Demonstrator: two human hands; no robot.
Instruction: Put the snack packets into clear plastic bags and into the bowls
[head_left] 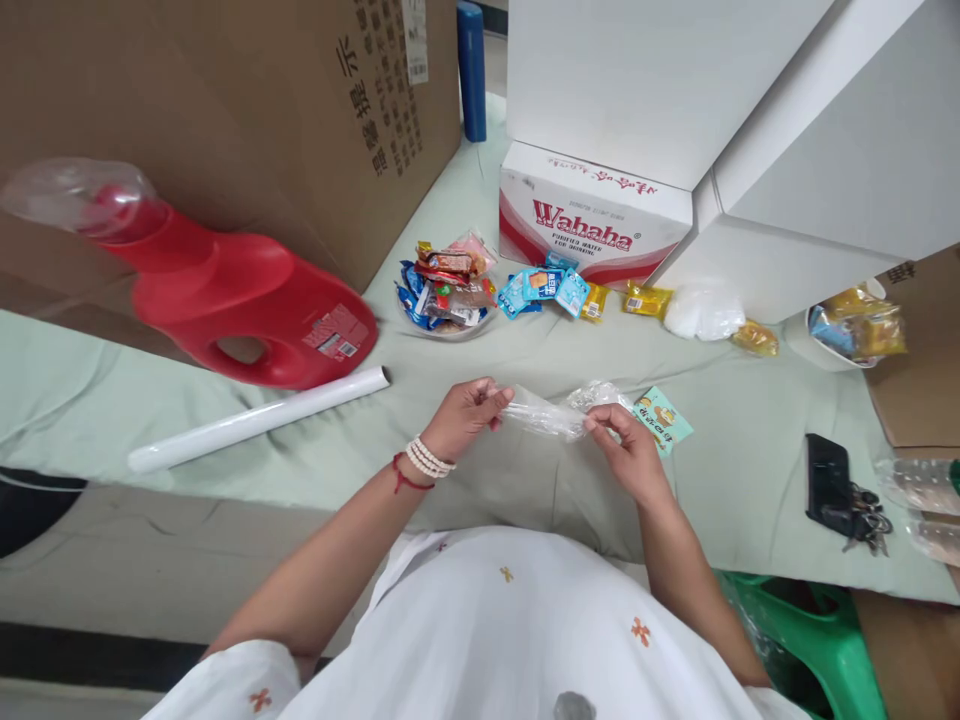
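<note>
A clear plastic bag (541, 414) is stretched between my two hands above the green cloth. My left hand (469, 415), with beaded bracelets at its wrist, pinches one end of it. My right hand (624, 450) pinches the other end between thumb and fingers. Just behind my right hand lies more crumpled clear plastic (604, 393); I cannot tell whether it is joined to the bag. Beside that hand is a small green printed packet (663, 420). Farther back stands a bowl (450, 330) heaped with wrapped snacks (450, 285), with blue snack packets (544, 288) to its right.
A red jug (262, 290) and a white tube (259, 420) lie on the left by a large cardboard box (225, 110). Behind stands a Wahaba-labelled carton (592, 215). On the right are a white container (806, 345) of packets, a phone (827, 480) and keys (870, 518).
</note>
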